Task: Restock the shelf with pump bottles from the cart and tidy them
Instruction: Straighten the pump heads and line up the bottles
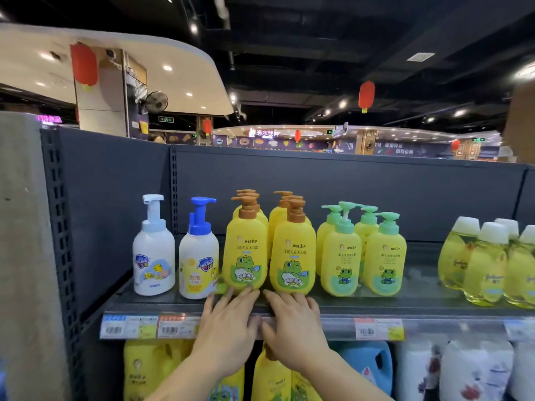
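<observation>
Two rows of yellow pump bottles with brown pumps stand on the top shelf [434, 309]; the front left one [245, 253] and the front right one [293, 257] face me. My left hand [228, 325] lies flat on the shelf edge, fingers spread, its fingertips at the base of the left bottle. Beside it, my right hand [292, 322] rests the same way, fingertips at the base of the right bottle. Neither hand grips anything. The cart is not in view.
Left of these stand a white foam bottle [153, 256] and a blue-pump foam bottle [198, 261]. Green-pump yellow bottles [362, 256] and clear yellow oil bottles [486, 264] fill the right. Price tags [379, 329] line the shelf edge; refill packs and jugs sit on the shelf below.
</observation>
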`<state>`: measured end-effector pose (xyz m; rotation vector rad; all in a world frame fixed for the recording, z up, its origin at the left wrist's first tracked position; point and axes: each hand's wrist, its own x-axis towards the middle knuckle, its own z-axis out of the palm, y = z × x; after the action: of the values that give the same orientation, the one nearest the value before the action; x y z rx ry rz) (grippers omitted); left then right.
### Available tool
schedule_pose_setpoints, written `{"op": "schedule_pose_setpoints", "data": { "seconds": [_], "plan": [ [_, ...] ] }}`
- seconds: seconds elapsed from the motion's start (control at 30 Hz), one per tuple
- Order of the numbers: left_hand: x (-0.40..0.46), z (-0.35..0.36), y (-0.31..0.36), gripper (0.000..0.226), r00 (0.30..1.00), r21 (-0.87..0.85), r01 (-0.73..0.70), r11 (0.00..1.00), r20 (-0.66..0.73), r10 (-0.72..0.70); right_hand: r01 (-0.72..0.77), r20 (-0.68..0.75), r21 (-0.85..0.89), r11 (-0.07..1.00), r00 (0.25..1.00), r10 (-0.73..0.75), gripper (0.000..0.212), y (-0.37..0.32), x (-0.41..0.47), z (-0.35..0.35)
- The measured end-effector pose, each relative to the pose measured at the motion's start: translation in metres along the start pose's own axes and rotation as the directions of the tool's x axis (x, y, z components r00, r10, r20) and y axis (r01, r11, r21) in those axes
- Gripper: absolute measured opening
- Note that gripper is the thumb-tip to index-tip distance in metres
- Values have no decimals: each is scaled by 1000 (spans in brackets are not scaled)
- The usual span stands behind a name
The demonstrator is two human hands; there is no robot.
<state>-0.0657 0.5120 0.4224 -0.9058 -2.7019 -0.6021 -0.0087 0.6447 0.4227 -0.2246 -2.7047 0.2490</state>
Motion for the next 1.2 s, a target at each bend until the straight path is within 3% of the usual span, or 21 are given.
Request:
{"op": "schedule_pose_setpoints", "data": {
  "seconds": [0.23, 0.43, 0.53, 0.67, 0.77, 1.2],
  "plan": [
    [-1, -1, 1, 51, 1000, -37, 5, 999, -15, -6, 1, 4, 48, 999, 1000, -1, 60, 6, 3, -3],
    [-1, -5, -2, 43, 992, -145, 12, 989, -122, -30, -13, -14, 86, 996, 1000, 15, 66, 14, 4, -10],
    [-5, -7, -7, 37, 974, -151, 55, 987, -208, -86, -15, -32, 92, 996, 999, 18, 63, 13, 2, -9],
    [-6, -12, -23, 32, 904, -135, 222, 966, -344, -256, -8, -54, 102, 995, 998, 14, 56, 8, -4, -8],
    [0, -14, -35, 36, 881, -146, 319, 936, -317, -350, 2, -64, 111, 994, 998, 5, 52, 8, -10, -4],
    [6, -15, -44, 50, 904, -73, 356, 931, -226, -363, 43, -128, 157, 987, 992, -22, 58, 6, -35, 2]
  ]
}}
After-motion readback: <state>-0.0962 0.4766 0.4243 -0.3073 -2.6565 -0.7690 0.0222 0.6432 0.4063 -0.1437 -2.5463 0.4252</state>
